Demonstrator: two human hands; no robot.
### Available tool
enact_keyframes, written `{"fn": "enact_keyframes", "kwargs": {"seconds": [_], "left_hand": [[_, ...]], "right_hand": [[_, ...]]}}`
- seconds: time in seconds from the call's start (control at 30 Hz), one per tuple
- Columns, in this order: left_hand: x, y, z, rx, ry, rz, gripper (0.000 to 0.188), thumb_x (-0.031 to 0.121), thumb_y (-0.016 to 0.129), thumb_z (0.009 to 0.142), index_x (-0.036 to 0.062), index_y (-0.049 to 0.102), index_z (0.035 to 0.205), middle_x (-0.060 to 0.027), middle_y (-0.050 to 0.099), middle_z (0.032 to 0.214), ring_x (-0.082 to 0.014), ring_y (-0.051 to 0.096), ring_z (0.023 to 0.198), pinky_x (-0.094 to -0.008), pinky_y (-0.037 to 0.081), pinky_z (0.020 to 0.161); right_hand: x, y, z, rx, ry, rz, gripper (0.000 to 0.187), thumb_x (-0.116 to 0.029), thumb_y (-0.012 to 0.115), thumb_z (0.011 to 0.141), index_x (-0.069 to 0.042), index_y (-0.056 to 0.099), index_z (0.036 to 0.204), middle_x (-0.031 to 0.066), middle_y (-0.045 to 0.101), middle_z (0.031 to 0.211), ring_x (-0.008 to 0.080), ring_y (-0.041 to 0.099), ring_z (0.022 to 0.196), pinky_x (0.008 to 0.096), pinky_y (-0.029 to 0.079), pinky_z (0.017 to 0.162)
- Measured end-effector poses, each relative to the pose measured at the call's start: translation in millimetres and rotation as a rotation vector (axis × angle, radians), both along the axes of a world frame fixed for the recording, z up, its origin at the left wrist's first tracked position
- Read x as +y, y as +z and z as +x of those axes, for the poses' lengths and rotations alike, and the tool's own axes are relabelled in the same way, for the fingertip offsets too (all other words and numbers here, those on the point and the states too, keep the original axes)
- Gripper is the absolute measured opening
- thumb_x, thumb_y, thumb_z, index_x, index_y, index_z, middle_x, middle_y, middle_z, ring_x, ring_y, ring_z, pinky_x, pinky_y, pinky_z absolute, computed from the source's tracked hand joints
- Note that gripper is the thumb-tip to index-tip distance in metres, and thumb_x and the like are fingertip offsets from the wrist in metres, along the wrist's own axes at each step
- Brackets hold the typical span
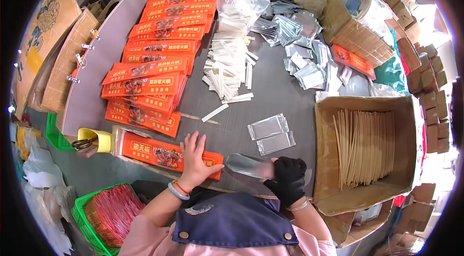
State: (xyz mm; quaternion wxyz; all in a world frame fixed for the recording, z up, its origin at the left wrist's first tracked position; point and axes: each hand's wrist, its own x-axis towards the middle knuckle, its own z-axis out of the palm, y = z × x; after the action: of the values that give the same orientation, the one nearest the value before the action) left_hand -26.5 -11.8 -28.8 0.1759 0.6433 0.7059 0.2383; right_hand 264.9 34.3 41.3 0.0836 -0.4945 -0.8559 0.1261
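My bare left hand (194, 160) lies with fingers spread on a red printed paper sleeve (152, 151) at the table's near edge. That sleeve rests on a small stack in a cardboard holder (117, 141). My right hand (288, 178), in a black glove with bare fingertips, is closed round the end of a clear plastic spoon (243, 164). The spoon's rounded end points left, close to my left thumb. Just beyond it, two flat silvery packets (268, 127) lie one behind the other on the dark table (227, 135).
Red sleeves (145, 70) overlap in rows at left. White paper-wrapped strips (227, 62) and silvery packets (309, 74) are heaped farther back. A cardboard box (328, 198) of wooden chopsticks (365, 147) stands right. Scissors (84, 144) sit in a yellow cup (100, 141); a green basket (79, 219) is below.
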Motion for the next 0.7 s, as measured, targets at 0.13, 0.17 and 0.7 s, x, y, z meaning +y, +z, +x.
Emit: {"fn": "enact_keyframes", "kwargs": {"seconds": [0.13,0.17,0.7], "left_hand": [[1.0,-3.8,-1.4,-0.031,-0.003,-0.062,0.104,0.05,0.085,0.063,-0.0011,0.04,0.141,-0.0231,0.031,0.148,-0.0446,0.023,0.14,-0.0628,0.012,0.113],[2.7,-2.2,-0.6,-0.024,-0.016,-0.091,0.104,0.049,0.085,0.065,-0.0013,0.038,0.142,-0.0234,0.03,0.149,-0.0445,0.022,0.14,-0.0631,0.011,0.113],[119.2,-12.8,-32.8,0.139,-0.113,0.137,0.012,0.012,0.073,0.079,0.007,0.064,0.084,-0.0094,0.06,0.085,-0.0331,0.059,0.084,-0.0465,0.046,0.074]], "right_hand": [[2.0,-7.1,-12.3,-0.042,0.056,-0.103,0.063,-0.049,0.078,0.067,-0.01,0.06,0.114,0.0079,0.061,0.105,0.0285,0.056,0.101,0.0484,0.033,0.095],[4.7,-10.7,-26.4,-0.07,0.092,-0.213,0.064,-0.05,0.078,0.068,-0.01,0.06,0.115,0.0082,0.06,0.106,0.029,0.056,0.102,0.0491,0.032,0.096],[36.6,-34.3,147.6,-0.263,-0.96,0.046,0.031,-0.022,0.07,0.085,0.0,0.062,0.105,0.0188,0.061,0.105,0.0377,0.058,0.1,0.0433,0.046,0.089]]}}
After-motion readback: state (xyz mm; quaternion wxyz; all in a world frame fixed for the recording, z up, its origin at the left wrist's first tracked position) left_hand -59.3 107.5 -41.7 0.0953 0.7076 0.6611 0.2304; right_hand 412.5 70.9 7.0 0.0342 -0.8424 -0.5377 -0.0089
